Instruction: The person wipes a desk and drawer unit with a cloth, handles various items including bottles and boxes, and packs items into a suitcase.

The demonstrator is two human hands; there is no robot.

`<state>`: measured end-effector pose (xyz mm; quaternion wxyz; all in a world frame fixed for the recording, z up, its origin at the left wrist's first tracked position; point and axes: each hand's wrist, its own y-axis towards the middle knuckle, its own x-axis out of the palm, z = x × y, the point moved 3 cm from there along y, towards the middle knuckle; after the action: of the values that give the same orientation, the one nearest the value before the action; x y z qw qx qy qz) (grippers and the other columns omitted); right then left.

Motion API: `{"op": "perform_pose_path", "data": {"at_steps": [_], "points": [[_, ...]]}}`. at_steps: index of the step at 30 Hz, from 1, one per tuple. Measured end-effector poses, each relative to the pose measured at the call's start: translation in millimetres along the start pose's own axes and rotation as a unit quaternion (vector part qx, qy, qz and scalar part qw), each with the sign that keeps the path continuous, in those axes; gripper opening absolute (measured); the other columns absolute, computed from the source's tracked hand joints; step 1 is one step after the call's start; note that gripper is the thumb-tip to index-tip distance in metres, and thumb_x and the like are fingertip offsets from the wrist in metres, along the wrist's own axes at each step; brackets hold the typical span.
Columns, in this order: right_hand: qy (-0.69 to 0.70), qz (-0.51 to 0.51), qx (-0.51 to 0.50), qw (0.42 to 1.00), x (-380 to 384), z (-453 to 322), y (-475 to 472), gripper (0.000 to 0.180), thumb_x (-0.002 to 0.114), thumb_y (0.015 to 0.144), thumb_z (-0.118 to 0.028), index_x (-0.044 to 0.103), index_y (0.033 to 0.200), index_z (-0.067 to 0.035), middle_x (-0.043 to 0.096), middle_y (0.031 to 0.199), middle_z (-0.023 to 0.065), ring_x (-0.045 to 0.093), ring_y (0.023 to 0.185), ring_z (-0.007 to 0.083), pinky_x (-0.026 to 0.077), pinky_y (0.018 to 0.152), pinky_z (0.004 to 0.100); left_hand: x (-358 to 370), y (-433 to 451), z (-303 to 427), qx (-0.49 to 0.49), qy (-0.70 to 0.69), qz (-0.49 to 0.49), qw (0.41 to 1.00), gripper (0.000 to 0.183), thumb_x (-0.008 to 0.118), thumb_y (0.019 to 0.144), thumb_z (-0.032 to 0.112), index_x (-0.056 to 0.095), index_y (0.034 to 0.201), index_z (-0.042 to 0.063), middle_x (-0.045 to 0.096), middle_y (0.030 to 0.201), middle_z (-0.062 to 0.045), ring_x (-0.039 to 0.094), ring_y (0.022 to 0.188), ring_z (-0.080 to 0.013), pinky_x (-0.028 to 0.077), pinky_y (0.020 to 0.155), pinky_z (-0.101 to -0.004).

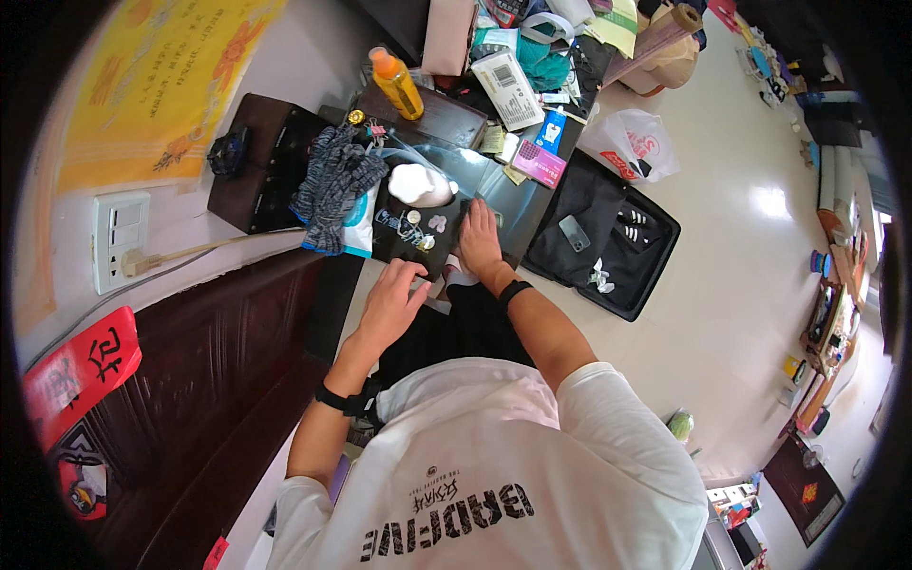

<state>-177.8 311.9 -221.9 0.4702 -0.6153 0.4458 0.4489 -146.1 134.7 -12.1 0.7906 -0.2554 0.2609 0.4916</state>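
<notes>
My left hand [394,299] is at the near edge of a dark glossy tabletop [467,167], fingers curled loosely with a gap at the thumb, nothing seen in it. My right hand [481,235] reaches over the tabletop, palm down; a small dark patch shows by its fingertips, and what lies under the palm is hidden. Between and beyond the hands are a white bottle [420,185] lying on its side, a pale pink flower-shaped piece [437,224] and small metallic trinkets [425,243]. Knitted grey gloves [338,182] lie to the left on a blue-and-white packet [360,228].
An orange-capped bottle [399,85], a white carton [506,89] and a pink box [539,163] stand farther back. At right, an open black suitcase [641,278] holds a phone [574,234], beside a plastic bag [630,142]. A plug and cord [178,255] run from the left wall.
</notes>
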Motion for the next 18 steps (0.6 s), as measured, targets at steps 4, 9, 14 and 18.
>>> {"op": "perform_pose_path", "data": {"at_steps": [4, 9, 14, 18], "points": [[0.088, 0.110, -0.153, 0.978, -13.6, 45.0, 11.5, 0.049, 0.056, 0.088, -0.013, 0.051, 0.134, 0.000, 0.051, 0.142, 0.0182, 0.051, 0.129, 0.0336, 0.042, 0.108, 0.0427, 22.0, 0.7, -9.9, -0.108, -0.036, 0.009, 0.993, 0.015, 0.067, 0.096, 0.014, 0.058, 0.103, 0.003, 0.051, 0.097, -0.015, 0.055, 0.086, -0.0331, 0.047, 0.076, -0.0421], [0.113, 0.077, -0.107, 0.985, -37.2, 76.0, 36.0, 0.072, 0.069, 0.081, -0.018, 0.041, 0.145, 0.001, 0.047, 0.144, 0.0200, 0.046, 0.132, 0.0371, 0.038, 0.111, 0.0435, 27.4, 15.5, 6.2, -0.116, 0.083, 0.011, 0.990, 0.024, 0.072, 0.091, 0.018, 0.054, 0.100, 0.005, 0.053, 0.100, -0.017, 0.053, 0.100, -0.0401, 0.046, 0.083, -0.0478], [0.180, 0.019, -0.106, 0.978, -22.2, 44.5, -17.0, 0.079, 0.077, 0.079, -0.034, 0.046, 0.142, 0.002, 0.044, 0.147, 0.0212, 0.040, 0.138, 0.0396, 0.033, 0.115, 0.0466, 38.3, 19.4, 9.8, -0.166, 0.078, -0.007, 0.983, 0.027, 0.074, 0.090, 0.016, 0.052, 0.100, 0.005, 0.052, 0.101, -0.017, 0.053, 0.101, -0.0401, 0.046, 0.084, -0.0477], [0.142, 0.024, -0.200, 0.969, -6.1, 42.7, -48.5, 0.069, 0.070, 0.083, -0.028, 0.047, 0.142, 0.001, 0.045, 0.148, 0.0200, 0.040, 0.139, 0.0395, 0.034, 0.115, 0.0463, 31.8, 16.7, 2.4, -0.155, 0.074, 0.008, 0.985, 0.026, 0.074, 0.090, 0.014, 0.052, 0.098, 0.004, 0.050, 0.095, -0.013, 0.051, 0.083, -0.0275, 0.046, 0.075, -0.0386]]}}
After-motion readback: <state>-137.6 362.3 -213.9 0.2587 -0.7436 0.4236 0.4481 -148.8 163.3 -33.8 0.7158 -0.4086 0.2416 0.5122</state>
